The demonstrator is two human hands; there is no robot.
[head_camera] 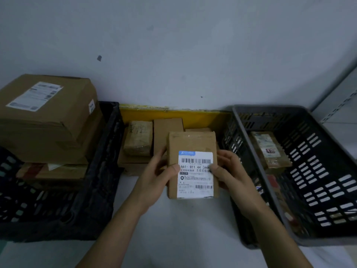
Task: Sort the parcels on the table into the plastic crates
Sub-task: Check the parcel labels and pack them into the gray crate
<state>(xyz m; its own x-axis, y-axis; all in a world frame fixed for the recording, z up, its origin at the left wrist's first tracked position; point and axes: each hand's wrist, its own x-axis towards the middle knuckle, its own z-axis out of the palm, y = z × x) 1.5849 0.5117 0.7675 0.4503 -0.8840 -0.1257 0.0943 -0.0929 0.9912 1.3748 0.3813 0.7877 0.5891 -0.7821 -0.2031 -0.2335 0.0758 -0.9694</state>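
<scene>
A small brown cardboard parcel (191,163) with a white barcode label is held above the bench (173,229), between both crates. The left hand (154,178) and right hand (228,171) grip its sides, thumbs pressed on the label. The black crate (100,171) holds large boxes (46,117); the grey crate (309,171) holds a taped parcel (270,149).
</scene>
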